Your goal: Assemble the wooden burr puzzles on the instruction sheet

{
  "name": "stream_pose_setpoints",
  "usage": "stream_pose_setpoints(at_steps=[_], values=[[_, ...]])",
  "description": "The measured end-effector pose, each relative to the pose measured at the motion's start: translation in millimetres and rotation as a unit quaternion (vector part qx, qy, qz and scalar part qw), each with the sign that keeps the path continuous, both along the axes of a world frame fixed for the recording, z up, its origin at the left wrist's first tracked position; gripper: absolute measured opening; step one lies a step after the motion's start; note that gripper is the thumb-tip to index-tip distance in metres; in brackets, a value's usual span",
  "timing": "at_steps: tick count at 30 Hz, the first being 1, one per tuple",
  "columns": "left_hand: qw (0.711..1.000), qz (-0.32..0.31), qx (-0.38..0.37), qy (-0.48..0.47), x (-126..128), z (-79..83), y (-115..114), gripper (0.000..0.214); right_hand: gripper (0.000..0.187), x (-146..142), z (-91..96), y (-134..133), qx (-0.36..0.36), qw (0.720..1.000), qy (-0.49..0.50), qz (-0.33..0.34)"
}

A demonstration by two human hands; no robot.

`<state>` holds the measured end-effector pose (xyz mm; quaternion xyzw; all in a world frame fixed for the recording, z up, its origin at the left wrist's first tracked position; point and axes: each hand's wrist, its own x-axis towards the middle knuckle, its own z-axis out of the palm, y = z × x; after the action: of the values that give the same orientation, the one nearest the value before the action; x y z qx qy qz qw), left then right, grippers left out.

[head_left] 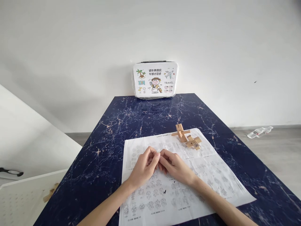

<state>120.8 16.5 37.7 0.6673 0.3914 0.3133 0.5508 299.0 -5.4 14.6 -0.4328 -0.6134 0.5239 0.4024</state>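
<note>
Over the middle of a printed instruction sheet [211, 169], my left hand [145, 163] and my right hand [172, 164] meet at the fingertips. Both are closed, with fingers curled and thumbs pressed in. Anything between them is hidden or too small to make out. Beyond my right hand, at the sheet's far right corner, stands a wooden interlocking puzzle [180, 133] marked 3. Close beside it lies a second wooden puzzle [193, 142], cross-shaped and marked with a 6 or G. Neither hand touches the puzzles.
A white cartoon-printed case [155, 80] leans against the wall at the dark blue marbled table's [98, 157] far edge. Low on the left, a white basket [30, 179] contains wooden pieces [51, 192]. Clear plastic bottles [260, 131] lie on the floor at right.
</note>
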Motion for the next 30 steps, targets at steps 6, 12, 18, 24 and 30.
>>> stream_pose_setpoints(at_steps=[6,12,18,24,30], values=[[1.000,0.005,-0.001,0.000,1,1.6,-1,0.039,0.042,0,0.7,0,0.000,1.000,-0.006,-0.001],[1.000,-0.004,-0.005,-0.001,0,-1.8,0,0.037,0.044,-1,2.3,1,-0.011,1.000,0.014,-0.006],[1.000,-0.005,-0.004,0.013,-1,-4.2,1,0.036,0.045,9,-0.7,7,-0.099,0.965,0.231,-0.071],[0.999,-0.016,0.007,0.031,-1,-1.2,0,0.034,0.060,33,-7.0,16,-0.158,0.807,0.564,-0.077],[0.999,-0.016,0.015,0.037,-1,-1.7,1,0.033,0.051,49,-20.9,22,-0.149,0.743,0.647,-0.080]])
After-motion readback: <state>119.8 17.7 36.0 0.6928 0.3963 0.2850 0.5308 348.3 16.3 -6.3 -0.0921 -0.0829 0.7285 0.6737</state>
